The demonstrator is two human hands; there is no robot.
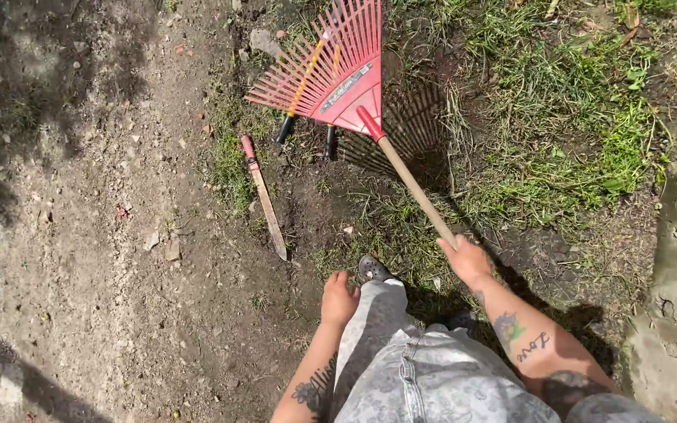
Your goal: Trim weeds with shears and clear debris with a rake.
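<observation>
Wooden handle (417,192) sits in the right hand (468,260), whose grip is closed around its lower end; the left hand (339,298) hangs loosely curled and empty by the knee. From that hold the shaft runs up to a red plastic fan rake (331,66) resting on grass (558,133). It looks light, with springy tines, and holding higher up the shaft would likely steady it. A long knife (264,196) lies beside it on the soil.

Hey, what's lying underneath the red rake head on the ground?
Under the red rake head lies a tool with two black grips and orange-yellow handles showing through the tines. Its working end is covered. The right hand holds the rake's wooden handle.
</observation>
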